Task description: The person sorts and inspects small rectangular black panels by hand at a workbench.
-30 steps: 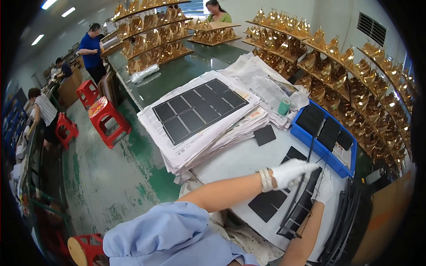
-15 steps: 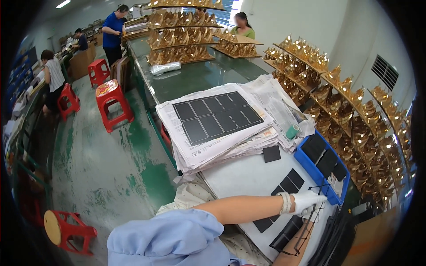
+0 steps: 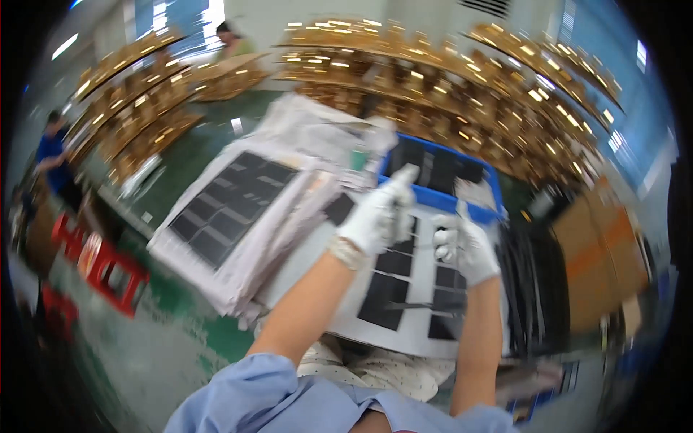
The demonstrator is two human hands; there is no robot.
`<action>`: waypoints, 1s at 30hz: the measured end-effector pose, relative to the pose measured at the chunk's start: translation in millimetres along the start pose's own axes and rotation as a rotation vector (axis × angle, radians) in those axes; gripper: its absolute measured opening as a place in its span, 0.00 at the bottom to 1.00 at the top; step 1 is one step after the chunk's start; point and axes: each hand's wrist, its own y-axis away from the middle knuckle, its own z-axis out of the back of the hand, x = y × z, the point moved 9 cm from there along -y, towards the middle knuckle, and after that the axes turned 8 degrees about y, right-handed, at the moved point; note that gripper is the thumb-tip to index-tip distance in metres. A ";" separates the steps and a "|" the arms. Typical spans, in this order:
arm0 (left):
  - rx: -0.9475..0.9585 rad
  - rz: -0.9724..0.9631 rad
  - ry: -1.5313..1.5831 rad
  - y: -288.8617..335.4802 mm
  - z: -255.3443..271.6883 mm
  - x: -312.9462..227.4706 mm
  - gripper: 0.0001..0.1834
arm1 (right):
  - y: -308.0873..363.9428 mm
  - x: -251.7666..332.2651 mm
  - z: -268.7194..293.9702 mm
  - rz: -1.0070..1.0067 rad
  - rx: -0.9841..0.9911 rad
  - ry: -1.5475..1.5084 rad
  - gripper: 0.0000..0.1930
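On the green bench, a thick stack of newspaper sheets (image 3: 245,216) topped with dark square tiles lies left of the hands, a blue tray (image 3: 440,169) behind them. The gloved left hand (image 3: 375,216) and right hand (image 3: 465,249) hover over a white board (image 3: 419,289) carrying black squares; motion blur hides whether either grips anything.

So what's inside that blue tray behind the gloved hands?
The blue tray holds flat dark square panels, lying side by side, with a pale scrap near its right end. The left hand covers the near left corner, and motion blur hides any finer detail.
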 end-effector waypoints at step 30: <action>0.310 -0.102 -2.191 72.2 44.3 118.3 0.39 | 201.2 65.1 107.5 0.192 -0.600 1.836 0.22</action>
